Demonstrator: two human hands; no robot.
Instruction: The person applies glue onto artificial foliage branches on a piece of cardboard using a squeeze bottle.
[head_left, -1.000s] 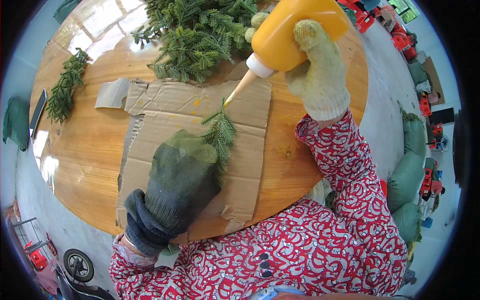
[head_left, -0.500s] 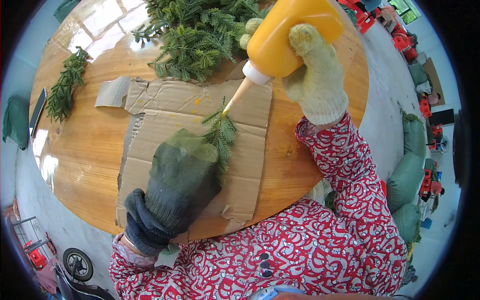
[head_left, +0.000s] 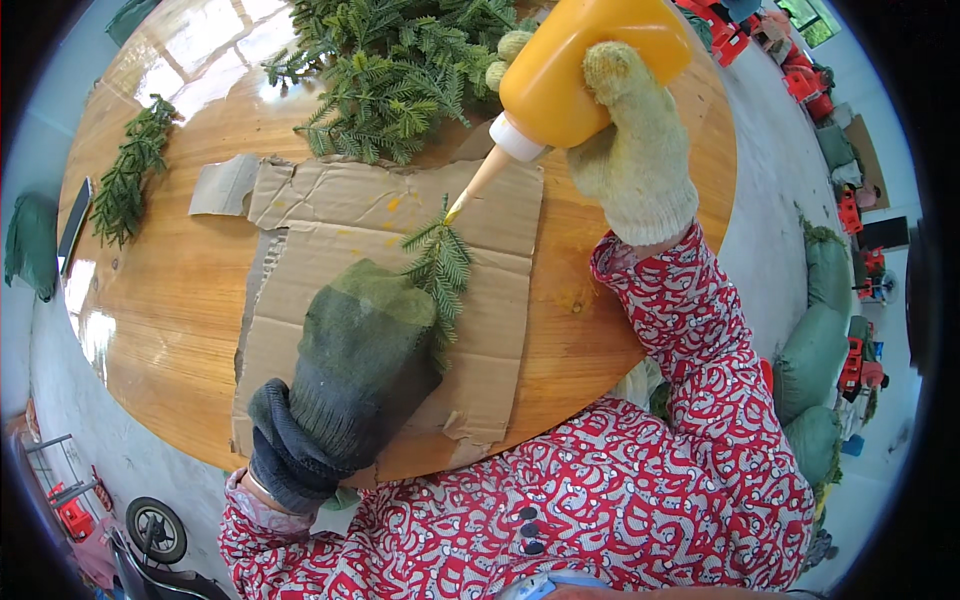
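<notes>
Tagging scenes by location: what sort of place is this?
Probably a small craft workshop. A round wooden table holds piled green sprigs and scrap cardboard, with stuffed green sacks on the concrete floor beside it.

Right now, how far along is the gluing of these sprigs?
Done: one sprig lies apart at the table's left. In hand: left hand pins a sprig on cardboard; right hand aims the orange bottle at its tip. Left: the green pile.

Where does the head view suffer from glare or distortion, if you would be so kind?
Head view: window glare whitens the round wooden table at upper left; fisheye bends its rim and blacks out the corners; the orange squeeze bottle and cardboard sheet stay sharp.
</notes>
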